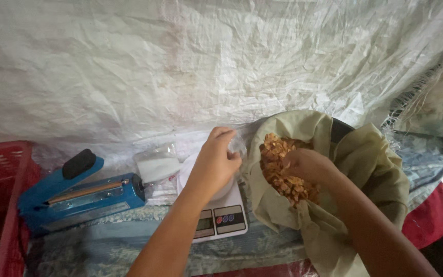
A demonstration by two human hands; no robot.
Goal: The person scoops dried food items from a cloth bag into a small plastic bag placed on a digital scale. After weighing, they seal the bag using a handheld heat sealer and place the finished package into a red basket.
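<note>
A crinkled white woven-plastic sheet [180, 61] hangs as the backdrop behind a low worktop [129, 246] covered in patterned blue-grey cloth.

The left hand [214, 164] is cupped over a small clear plastic bag [236, 146], pinching its mouth above a white digital scale [220, 218]; the bag's lower part is hidden behind the hand. The right hand [306, 165] is curled down into the golden-brown chips [283, 169] that fill a large beige cloth-lined sack [375, 169] at right; I cannot tell whether it has closed on a handful.

The step in hand looks like portioning: scooping chips to fill the bag on the scale. The next move would call for carrying a loose handful across without spilling, with the bag's mouth kept wide.

Further left lie a small stack of clear bags [157, 166], a blue heat sealer [78, 197] with a black knob, and a red plastic crate [1, 195] at the left edge.
</note>
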